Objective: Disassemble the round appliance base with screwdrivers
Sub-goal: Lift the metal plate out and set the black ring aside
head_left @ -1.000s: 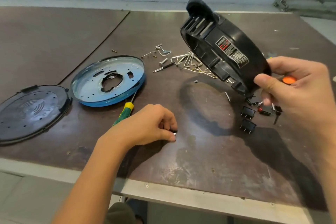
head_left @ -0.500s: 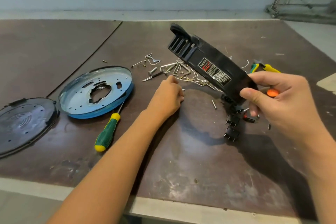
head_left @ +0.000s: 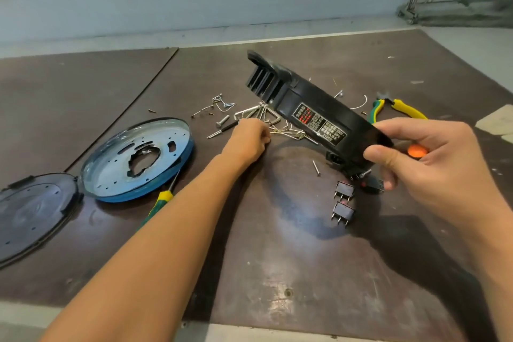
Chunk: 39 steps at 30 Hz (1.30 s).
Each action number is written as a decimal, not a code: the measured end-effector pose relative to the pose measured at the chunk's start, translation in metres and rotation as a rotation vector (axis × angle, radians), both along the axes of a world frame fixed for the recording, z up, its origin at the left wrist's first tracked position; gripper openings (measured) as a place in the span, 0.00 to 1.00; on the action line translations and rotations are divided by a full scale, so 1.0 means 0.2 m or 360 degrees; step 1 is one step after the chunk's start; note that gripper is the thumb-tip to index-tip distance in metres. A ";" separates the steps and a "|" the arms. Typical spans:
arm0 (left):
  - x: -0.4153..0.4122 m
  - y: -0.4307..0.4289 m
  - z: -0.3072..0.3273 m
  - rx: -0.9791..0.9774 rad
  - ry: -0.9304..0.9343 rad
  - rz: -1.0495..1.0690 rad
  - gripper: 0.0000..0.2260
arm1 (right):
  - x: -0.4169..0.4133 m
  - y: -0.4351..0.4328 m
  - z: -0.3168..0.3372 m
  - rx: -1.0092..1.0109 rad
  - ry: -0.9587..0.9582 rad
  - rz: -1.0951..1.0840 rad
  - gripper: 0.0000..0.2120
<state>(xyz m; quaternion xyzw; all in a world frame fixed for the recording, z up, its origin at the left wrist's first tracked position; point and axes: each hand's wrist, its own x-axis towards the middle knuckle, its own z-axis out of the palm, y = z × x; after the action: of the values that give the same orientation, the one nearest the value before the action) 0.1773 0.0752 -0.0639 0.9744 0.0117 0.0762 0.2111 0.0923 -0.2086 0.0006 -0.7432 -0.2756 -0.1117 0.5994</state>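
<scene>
**While the base lies in pieces, only its housing ring is in hand**

Although the job looks far along, it does not look finished. The black bottom cover lies at the lower left of the frame with the blue metal plate just beside it. A green-and-yellow screwdriver rests below the plate. Loose screws and wire clips are heaped at centre, and two rocker switches lie right of centre.

The right hand grips the black housing ring by its near rim, holding it tilted above the table. The left hand, fingers curled, sits at the heap's edge; whether it pinches anything I cannot tell.

What is left, I judge, is any fitting clinging under the ring's lower edge.
</scene>
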 end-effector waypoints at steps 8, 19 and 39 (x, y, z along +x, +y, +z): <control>-0.16 0.17 0.06 0.0269 0.0342 0.0441 0.18 | -0.03 0.02 0.02 -0.0382 -0.0137 0.0276 0.17; -0.32 0.44 0.08 -0.0408 0.0131 0.0418 0.08 | -0.09 0.09 -0.05 -0.1098 -0.0613 0.0425 0.15; -0.94 0.19 -0.10 -0.0820 -0.0503 0.0534 0.19 | -0.10 0.16 -0.26 -0.0950 -0.0383 -0.0383 0.11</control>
<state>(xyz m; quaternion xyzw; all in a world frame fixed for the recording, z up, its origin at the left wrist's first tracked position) -0.0110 0.1138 -0.0844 0.8498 0.1579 0.2544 0.4338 0.0721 -0.1763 -0.0522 -0.8945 -0.2752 -0.1829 0.3012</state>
